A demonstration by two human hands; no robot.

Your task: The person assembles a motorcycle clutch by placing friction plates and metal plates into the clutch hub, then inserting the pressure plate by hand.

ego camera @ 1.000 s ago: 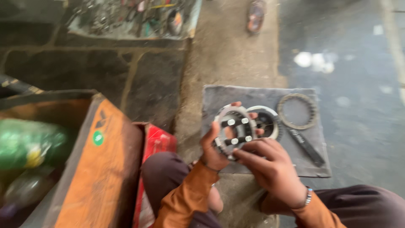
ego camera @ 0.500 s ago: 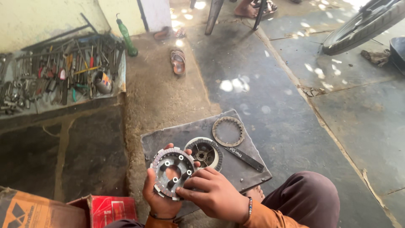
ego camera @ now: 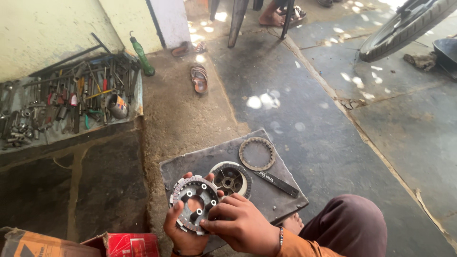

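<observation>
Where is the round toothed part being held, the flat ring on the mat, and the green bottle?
Round toothed part (ego camera: 194,203), head view, on its metal face.
Flat ring (ego camera: 257,153), head view, on its toothed rim.
Green bottle (ego camera: 142,56), head view, on its body.

head cam | looks down and forward from above | close over hands (ego camera: 223,223) | one view only

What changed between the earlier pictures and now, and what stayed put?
Mostly the view lifted: the tool tray and green bottle came into sight, the boxes slid to the frame's bottom. Both hands, left and right, still hold the round toothed disc. The hub, ring and black tool lie unmoved on the mat.
</observation>
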